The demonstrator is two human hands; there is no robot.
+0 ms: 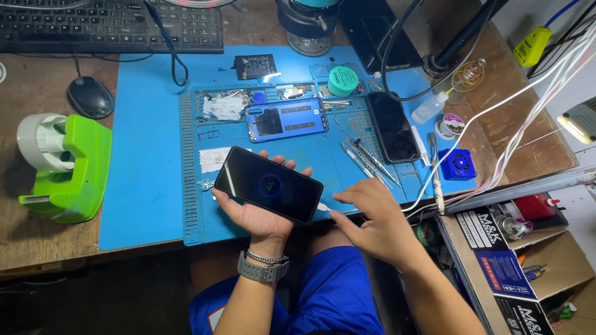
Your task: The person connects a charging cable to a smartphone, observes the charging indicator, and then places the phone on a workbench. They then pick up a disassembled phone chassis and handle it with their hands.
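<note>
The blue rubber work mat (149, 186) runs to the near edge of the brown wooden desk (37, 236), and its left half, toward nine o'clock of the hands, lies bare, while the stretch toward one o'clock is crowded with thin metal tweezers and picks (366, 160) and a second dark phone lying face up (392, 126). The left hand (257, 214) is cupped palm up, fingers curled round the far edge of a black glass-fronted smartphone (269, 184), gripping it just above the mat's near edge. The right hand (372, 217) sits at three o'clock of that phone, fingers pinched on a small white cable plug (323, 207) at the phone's lower corner. At twelve o'clock lies a blue opened phone back shell (286, 119).
</note>
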